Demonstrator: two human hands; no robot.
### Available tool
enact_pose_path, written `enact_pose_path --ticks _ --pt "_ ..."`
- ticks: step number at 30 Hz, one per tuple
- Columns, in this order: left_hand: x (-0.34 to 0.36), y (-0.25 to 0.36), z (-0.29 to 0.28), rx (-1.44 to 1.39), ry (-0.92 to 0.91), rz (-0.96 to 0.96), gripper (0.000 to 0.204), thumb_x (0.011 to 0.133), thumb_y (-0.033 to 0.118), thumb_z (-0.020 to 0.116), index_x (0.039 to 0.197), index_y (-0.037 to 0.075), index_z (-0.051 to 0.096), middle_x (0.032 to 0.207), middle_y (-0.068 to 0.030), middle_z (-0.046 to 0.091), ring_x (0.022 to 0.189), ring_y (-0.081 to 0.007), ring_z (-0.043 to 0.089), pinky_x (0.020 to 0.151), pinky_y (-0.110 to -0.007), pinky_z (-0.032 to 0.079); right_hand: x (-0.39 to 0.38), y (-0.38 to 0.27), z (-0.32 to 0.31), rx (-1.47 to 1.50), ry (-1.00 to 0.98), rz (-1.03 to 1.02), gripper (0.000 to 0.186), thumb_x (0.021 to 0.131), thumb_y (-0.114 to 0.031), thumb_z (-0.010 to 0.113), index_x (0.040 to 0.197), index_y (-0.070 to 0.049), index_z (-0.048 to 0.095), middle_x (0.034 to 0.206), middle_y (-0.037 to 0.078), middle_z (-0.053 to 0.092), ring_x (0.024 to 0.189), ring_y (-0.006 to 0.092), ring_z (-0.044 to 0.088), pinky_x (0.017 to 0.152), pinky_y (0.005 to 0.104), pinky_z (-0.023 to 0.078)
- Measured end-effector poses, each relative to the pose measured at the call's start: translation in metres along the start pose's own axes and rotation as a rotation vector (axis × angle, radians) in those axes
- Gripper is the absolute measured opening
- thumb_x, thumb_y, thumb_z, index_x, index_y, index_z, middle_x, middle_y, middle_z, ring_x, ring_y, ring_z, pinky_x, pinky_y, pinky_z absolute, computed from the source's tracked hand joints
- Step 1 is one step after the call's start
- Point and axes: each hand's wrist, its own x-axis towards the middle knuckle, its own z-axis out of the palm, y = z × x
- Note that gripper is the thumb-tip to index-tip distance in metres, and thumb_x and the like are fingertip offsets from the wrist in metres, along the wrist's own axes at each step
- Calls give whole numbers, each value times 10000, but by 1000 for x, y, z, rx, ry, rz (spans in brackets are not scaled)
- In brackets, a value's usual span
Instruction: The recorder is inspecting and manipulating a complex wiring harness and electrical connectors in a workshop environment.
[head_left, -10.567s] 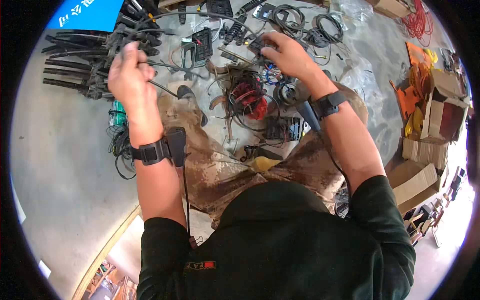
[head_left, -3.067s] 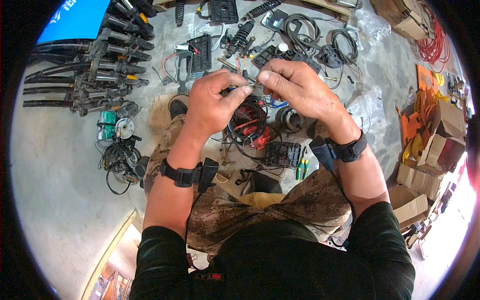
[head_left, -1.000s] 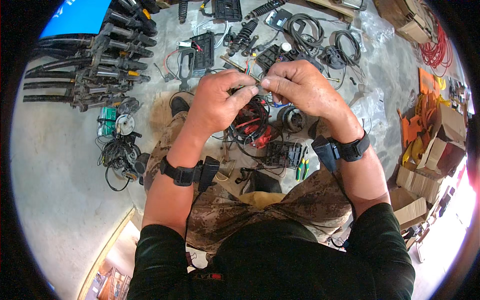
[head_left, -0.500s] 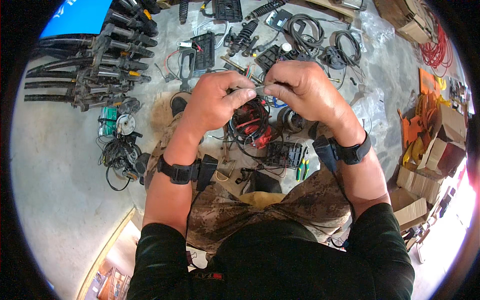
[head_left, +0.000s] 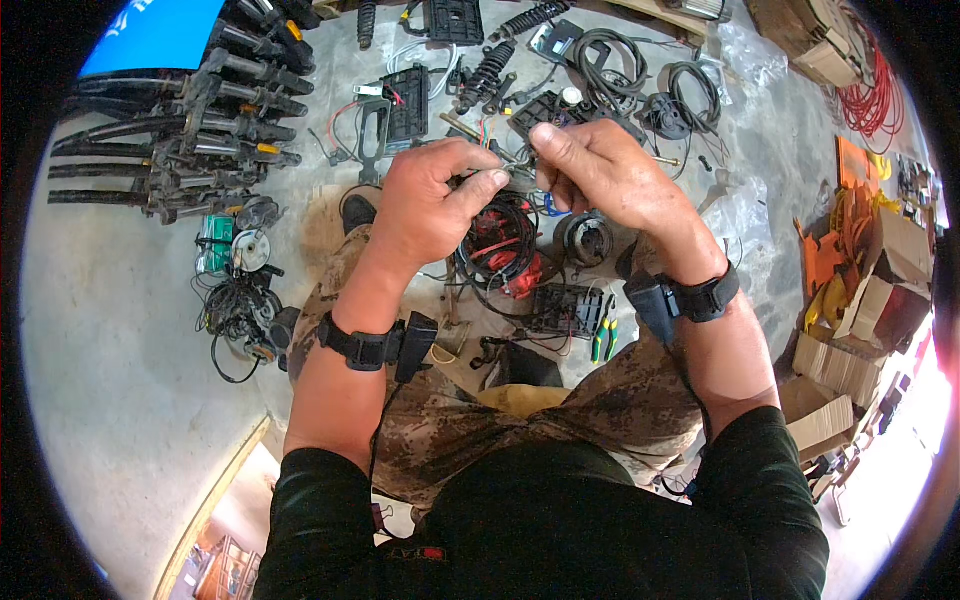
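My left hand point(head_left: 435, 200) is closed in a pinch, holding thin coloured wires point(head_left: 485, 130) that rise from between my hands. My right hand point(head_left: 610, 175) is beside it with thumb raised and fingers curled toward the wire ends; exactly what they grip is too small to make out. Below the hands lie coiled black cables over a red bundle point(head_left: 515, 270), a round metal part point(head_left: 590, 240) and a black plastic tray point(head_left: 565, 308) with green-handled pliers point(head_left: 605, 330) beside it.
Black fork assemblies point(head_left: 200, 150) are piled at the left above green and tangled parts point(head_left: 215, 245). Shock absorbers point(head_left: 487, 75), plastic housings and cable coils point(head_left: 610, 70) lie ahead. Cardboard boxes point(head_left: 870, 300), orange pieces point(head_left: 830, 250) and red cable point(head_left: 868, 110) line the right.
Since the oldest frame my hands have left the long black cable and come together on thin wires; pliers now show by the tray. In the last half second my right thumb has lifted.
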Motion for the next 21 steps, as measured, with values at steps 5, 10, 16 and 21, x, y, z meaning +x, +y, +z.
enact_pose_path --ticks 5,10,16,21 --pt "2 -1 3 8 4 65 109 832 108 715 875 14 678 826 -106 683 751 -236 650 701 -324 501 4 0 6 13 8 -12 502 995 -399 527 666 -27 593 543 15 525 495 102 497 494 286 416" --pt "2 2 2 2 33 67 101 823 112 710 856 23 675 805 -109 675 742 -273 647 685 -339 498 6 8 4 -35 26 -140 425 980 -375 579 707 -49 585 573 -36 475 542 54 424 482 245 354" --pt "3 0 -2 1 -30 79 119 835 104 715 895 8 678 837 -118 692 765 -235 666 718 -319 507 5 10 -1 -163 59 -124 308 942 -252 607 764 -1 614 602 57 512 591 131 462 568 327 414" --pt "2 -3 -4 -8 -70 47 129 835 114 718 896 6 682 824 -102 687 748 -212 652 708 -308 498 2 6 -2 -183 30 -239 169 940 -142 625 858 3 599 683 -23 517 655 59 459 577 257 409"
